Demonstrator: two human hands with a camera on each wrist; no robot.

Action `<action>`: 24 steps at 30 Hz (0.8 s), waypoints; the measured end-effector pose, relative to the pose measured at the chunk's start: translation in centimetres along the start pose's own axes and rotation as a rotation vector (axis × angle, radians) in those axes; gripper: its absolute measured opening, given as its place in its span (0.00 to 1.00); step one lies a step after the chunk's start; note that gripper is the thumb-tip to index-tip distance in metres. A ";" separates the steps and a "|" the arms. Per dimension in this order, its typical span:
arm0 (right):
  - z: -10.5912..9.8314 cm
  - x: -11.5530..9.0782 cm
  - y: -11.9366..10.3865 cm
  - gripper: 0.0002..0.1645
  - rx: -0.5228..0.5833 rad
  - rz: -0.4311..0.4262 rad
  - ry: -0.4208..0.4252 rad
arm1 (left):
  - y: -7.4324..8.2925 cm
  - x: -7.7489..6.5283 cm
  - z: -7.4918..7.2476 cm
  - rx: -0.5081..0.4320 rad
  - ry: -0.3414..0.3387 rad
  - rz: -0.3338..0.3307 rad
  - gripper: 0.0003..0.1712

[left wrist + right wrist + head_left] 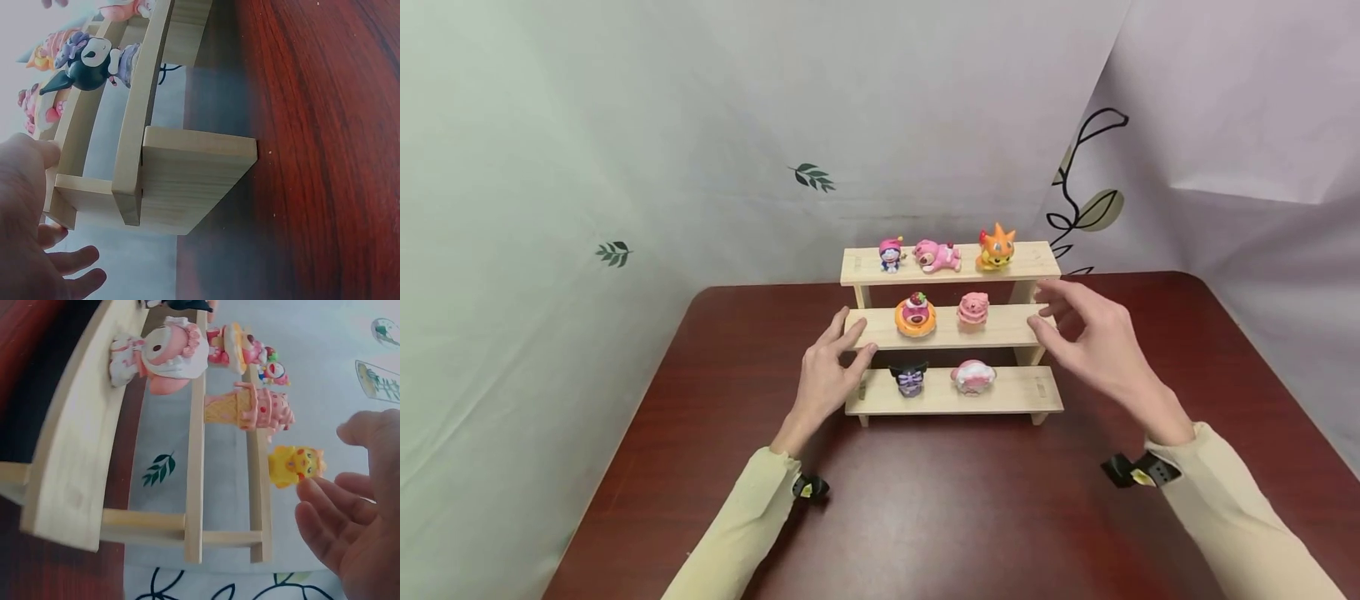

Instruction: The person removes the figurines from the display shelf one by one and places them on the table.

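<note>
The three-tier wooden stand (1011, 323) is positioned on the table (955, 508), between the left hand (827, 375) and the right hand (1097, 337). Figurines (915, 317) occupy all tiers. The left hand, fingers spread, contacts the middle tier's left end. The right hand is loosely curved, thumb apart from fingers, unloaded, near the stand's right end.

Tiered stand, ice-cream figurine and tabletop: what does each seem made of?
Tiered stand: pale, matte wood; grain lines show on its side. Ice-cream figurine: probably painted plastic or resin, satin-looking, with moulded waffle texture. Tabletop: semi-gloss, with streaky grain and a light reflection; wood or laminate, unclear.
</note>
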State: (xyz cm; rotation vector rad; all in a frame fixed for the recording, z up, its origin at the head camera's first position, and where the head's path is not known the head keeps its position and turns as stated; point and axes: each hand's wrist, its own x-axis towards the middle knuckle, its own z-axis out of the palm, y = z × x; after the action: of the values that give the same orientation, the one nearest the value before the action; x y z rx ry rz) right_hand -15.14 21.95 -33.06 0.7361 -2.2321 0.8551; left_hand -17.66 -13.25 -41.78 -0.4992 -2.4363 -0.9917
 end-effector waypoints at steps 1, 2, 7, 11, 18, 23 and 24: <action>0.2 0.4 0.1 0.25 0.004 0.001 0.010 | 0.0 0.0 0.0 0.001 0.008 0.006 0.25; 0.5 0.7 0.1 0.25 0.010 0.005 0.021 | -0.1 0.0 0.0 0.004 0.014 0.010 0.25; 1.3 2.6 0.8 0.24 0.005 0.011 0.051 | 0.0 -0.1 0.0 0.003 0.021 0.002 0.25; 1.3 3.6 1.4 0.28 -0.005 0.036 0.024 | 0.2 -0.2 0.0 0.000 0.007 -0.011 0.26; 1.0 4.8 2.2 0.33 0.011 0.123 -0.104 | 0.1 -0.2 0.0 0.019 0.029 -0.004 0.26; 1.2 5.3 2.4 0.35 0.042 0.146 -0.140 | 0.2 -0.3 -0.1 0.023 0.017 -0.010 0.26; 1.3 5.4 2.4 0.35 0.047 0.149 -0.146 | 0.2 -0.3 -0.1 0.021 0.016 -0.010 0.26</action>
State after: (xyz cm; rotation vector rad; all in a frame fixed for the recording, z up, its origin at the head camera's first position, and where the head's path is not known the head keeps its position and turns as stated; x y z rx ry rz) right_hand -20.74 21.10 -30.84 0.6796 -2.4284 0.9553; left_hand -17.28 -13.20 -41.73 -0.4709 -2.4351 -0.9689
